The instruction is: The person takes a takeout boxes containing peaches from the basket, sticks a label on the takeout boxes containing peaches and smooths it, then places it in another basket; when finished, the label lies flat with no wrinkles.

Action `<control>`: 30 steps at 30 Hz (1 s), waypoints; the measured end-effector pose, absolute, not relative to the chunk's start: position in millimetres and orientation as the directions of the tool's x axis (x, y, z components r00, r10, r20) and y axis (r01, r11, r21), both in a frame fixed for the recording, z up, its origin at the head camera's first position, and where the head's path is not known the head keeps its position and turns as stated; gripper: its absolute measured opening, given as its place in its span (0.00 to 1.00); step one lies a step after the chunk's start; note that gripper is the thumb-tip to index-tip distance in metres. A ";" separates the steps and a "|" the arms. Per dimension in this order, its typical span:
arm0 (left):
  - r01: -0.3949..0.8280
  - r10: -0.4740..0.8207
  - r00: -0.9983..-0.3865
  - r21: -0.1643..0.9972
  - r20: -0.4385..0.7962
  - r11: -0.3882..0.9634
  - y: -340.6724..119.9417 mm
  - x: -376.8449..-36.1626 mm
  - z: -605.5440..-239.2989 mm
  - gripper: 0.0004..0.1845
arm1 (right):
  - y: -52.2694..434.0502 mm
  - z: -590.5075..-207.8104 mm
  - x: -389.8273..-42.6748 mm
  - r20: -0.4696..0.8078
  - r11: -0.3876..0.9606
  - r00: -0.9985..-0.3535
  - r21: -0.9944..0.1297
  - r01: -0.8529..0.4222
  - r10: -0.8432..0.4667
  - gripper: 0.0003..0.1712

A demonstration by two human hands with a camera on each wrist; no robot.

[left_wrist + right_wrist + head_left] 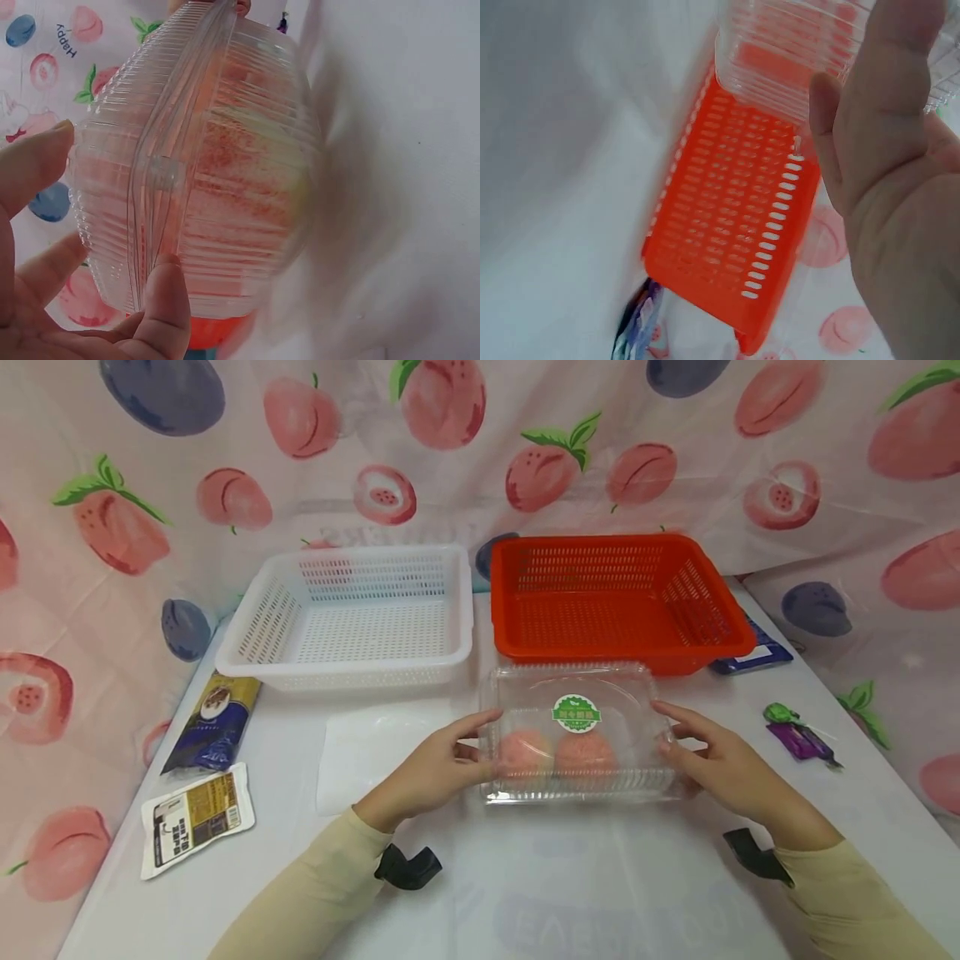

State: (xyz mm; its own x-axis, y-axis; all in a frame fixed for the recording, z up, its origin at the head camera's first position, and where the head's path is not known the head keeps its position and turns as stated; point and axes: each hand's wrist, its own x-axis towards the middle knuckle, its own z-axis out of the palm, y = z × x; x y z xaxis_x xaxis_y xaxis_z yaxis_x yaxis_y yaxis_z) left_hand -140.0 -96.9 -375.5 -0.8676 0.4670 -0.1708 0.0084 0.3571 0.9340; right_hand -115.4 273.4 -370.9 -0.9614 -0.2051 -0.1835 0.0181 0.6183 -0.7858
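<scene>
A clear plastic clamshell box (pixel 510 693) with a green-and-white label on its lid is held between both hands in the head view. Two round, pinkish, peach-like fruits (pixel 585 756) show through its front half. My left hand (pixel 438 764) grips the box's left end, thumb and fingers around its rim. At the opposite end, my right hand (pixel 720 768) holds the side with the thumb in front. The left wrist view shows the ribbed end of the box (pixel 247 172) close over the white table, its shadow beside it.
Behind stand a white basket (pixel 360 675) and a red basket (pixel 600 653). On the left lie a blue-gold packet (pixel 213 722) and a white-gold packet (pixel 198 818). A blue packet (pixel 757 652) and small wrapped sweets (pixel 802 739) lie right. A whitish sheet (pixel 360 752) lies left of the box.
</scene>
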 end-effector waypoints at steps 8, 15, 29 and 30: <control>0.059 0.456 -0.879 0.916 -0.141 0.397 -102.8 -126.1 -356.5 0.38 | 268.5 -354.7 -102.9 -0.138 0.600 -0.968 -0.800 -0.015 -0.209 0.37; 0.114 0.454 -0.886 0.907 -0.091 0.405 -105.4 -117.9 -331.7 0.38 | 266.0 -335.5 -92.9 -0.018 0.587 -0.978 -0.802 -0.111 -0.209 0.31; 0.234 0.491 -0.870 0.914 0.045 0.330 -97.7 -145.5 -289.8 0.36 | 272.7 -297.4 -110.7 0.169 0.579 -0.966 -0.776 -0.252 -0.195 0.26; 0.239 0.490 -0.870 0.918 0.058 0.316 -96.3 -148.4 -287.7 0.35 | 273.1 -294.6 -113.0 0.178 0.572 -0.966 -0.780 -0.255 -0.188 0.26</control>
State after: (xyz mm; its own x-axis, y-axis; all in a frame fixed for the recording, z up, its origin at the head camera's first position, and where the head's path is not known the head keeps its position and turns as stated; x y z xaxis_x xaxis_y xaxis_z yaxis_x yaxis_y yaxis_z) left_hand -148.4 -96.3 -287.7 -0.8700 0.4897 0.0576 0.2389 0.3164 0.9180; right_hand -113.0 273.1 -294.6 -0.9660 -0.1876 0.1782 -0.2549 0.5721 -0.7796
